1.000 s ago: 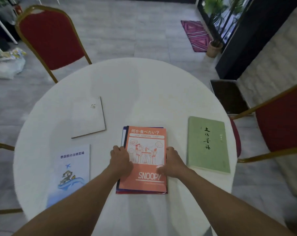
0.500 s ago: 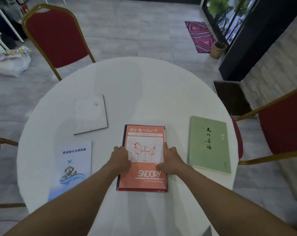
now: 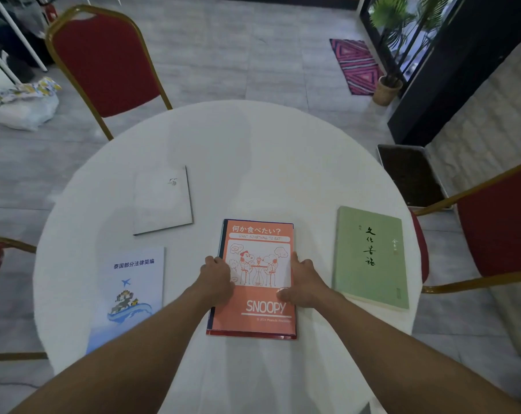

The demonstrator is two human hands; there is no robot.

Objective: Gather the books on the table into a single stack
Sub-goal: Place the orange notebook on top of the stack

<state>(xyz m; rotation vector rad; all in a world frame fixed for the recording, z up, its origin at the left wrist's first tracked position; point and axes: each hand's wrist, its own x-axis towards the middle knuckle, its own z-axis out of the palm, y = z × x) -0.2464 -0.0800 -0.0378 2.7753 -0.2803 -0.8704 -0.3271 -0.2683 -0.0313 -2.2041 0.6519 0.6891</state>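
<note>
On the round white-clothed tabletop (image 3: 253, 150), the orange Snoopy paperback (image 3: 260, 294) topped a small stack near the front edge. Left hand (image 3: 219, 279) & right hand (image 3: 304, 282) pressed flat vs. its long sides. Green softcover book (image 3: 369, 258) lay near the right edge; white booklet (image 3: 162, 200) & blue-white booklet (image 3: 127, 294) toward the left edge.

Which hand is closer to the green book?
Right. The right hand rests on the right edge of the orange Snoopy book, just left of the green book. The left hand is on the stack's far side, farther away.
</note>
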